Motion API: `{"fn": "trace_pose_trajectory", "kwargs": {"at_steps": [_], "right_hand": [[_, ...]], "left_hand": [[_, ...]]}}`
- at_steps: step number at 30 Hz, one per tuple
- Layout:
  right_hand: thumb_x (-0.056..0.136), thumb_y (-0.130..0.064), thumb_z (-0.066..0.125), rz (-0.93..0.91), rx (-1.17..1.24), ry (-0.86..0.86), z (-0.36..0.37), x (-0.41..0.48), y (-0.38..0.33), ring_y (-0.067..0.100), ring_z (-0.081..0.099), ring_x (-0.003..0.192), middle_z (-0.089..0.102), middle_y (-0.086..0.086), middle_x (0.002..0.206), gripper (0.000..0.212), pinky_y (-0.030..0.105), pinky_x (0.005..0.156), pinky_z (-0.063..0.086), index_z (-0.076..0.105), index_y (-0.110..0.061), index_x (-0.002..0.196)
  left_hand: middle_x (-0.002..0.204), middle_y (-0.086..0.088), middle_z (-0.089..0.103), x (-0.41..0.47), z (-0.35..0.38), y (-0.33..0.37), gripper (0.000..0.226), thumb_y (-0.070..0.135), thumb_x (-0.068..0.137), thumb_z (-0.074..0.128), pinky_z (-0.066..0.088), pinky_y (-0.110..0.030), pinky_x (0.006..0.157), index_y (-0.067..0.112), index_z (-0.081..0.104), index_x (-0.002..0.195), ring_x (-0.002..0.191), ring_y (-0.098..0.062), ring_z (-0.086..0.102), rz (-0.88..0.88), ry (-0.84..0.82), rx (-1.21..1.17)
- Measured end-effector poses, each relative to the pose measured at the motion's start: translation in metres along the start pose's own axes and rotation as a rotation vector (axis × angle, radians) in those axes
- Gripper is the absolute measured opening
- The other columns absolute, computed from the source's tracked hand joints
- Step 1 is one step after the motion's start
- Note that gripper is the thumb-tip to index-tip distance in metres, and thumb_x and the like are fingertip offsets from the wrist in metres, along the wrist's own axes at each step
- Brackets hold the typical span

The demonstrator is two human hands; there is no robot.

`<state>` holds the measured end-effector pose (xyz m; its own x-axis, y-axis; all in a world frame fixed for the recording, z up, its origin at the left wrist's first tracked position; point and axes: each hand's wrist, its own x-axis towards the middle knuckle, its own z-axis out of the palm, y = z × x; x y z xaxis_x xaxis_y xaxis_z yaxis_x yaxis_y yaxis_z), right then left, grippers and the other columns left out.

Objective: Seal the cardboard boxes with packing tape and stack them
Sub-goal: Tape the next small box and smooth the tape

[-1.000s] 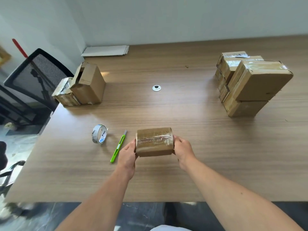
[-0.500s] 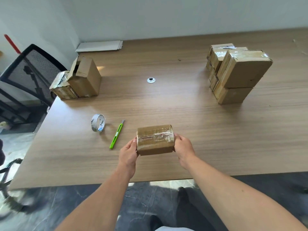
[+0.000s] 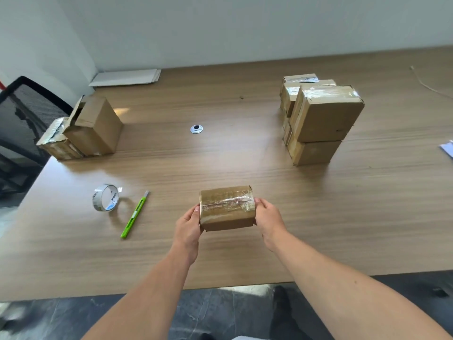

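left hand point(image 3: 188, 225) and right hand point(image 3: 268, 217) grip the small taped box point(image 3: 226, 209) by its two short ends, fingers curled round the edges. box sits near the front edge of the table point(image 3: 220, 155); lifted or resting, cannot tell. judged light and stiff, tape film slick: hold bare cardboard ends, not the seam. tape roll point(image 3: 106, 198) core has print, too small to read; no legible label on box.

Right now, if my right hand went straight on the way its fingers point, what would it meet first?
The taped box: your right hand grips its right end, fingers aimed forward and left into it. Beyond the box that line looks like bare table, though depth is hard to judge.
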<state>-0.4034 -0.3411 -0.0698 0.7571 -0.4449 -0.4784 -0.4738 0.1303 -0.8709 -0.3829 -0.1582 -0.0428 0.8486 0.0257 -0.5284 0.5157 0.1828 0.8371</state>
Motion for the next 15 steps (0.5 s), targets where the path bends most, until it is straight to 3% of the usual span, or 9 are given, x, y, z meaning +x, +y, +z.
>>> {"fn": "trace_pose_trajectory", "kwargs": {"at_steps": [4, 12, 15], "right_hand": [[0.106, -0.027, 0.046, 0.029, -0.011, -0.022, -0.045, 0.031, -0.013, 0.021, 0.065, 0.103, 0.071, -0.007, 0.095, 0.03, 0.043, 0.102, 0.051, 0.068, -0.027, 0.085], [0.105, -0.031, 0.045, 0.013, -0.038, -0.016, -0.121, 0.08, -0.027, 0.022, 0.064, 0.107, 0.072, -0.006, 0.105, 0.025, 0.044, 0.102, 0.051, 0.069, -0.031, 0.101], [0.107, -0.027, 0.045, 0.034, -0.011, 0.006, -0.146, 0.092, -0.032, 0.017, 0.061, 0.102, 0.07, -0.007, 0.104, 0.024, 0.033, 0.095, 0.049, 0.068, -0.028, 0.101]], "left_hand": [[0.096, -0.001, 0.073, 0.007, 0.056, -0.007, 0.03, 0.015, 0.107, 0.045, 0.052, -0.016, 0.061, 0.005, 0.067, 0.126, 0.066, -0.001, 0.064, -0.01, 0.007, -0.003], [0.103, -0.003, 0.071, 0.015, 0.147, -0.014, 0.03, 0.012, 0.107, 0.045, 0.052, -0.017, 0.06, 0.007, 0.068, 0.125, 0.071, -0.005, 0.062, -0.005, 0.01, 0.05], [0.099, 0.0, 0.072, 0.018, 0.176, -0.019, 0.029, 0.013, 0.107, 0.045, 0.051, -0.023, 0.067, 0.01, 0.07, 0.123, 0.074, -0.007, 0.062, -0.019, 0.012, 0.069]]}}
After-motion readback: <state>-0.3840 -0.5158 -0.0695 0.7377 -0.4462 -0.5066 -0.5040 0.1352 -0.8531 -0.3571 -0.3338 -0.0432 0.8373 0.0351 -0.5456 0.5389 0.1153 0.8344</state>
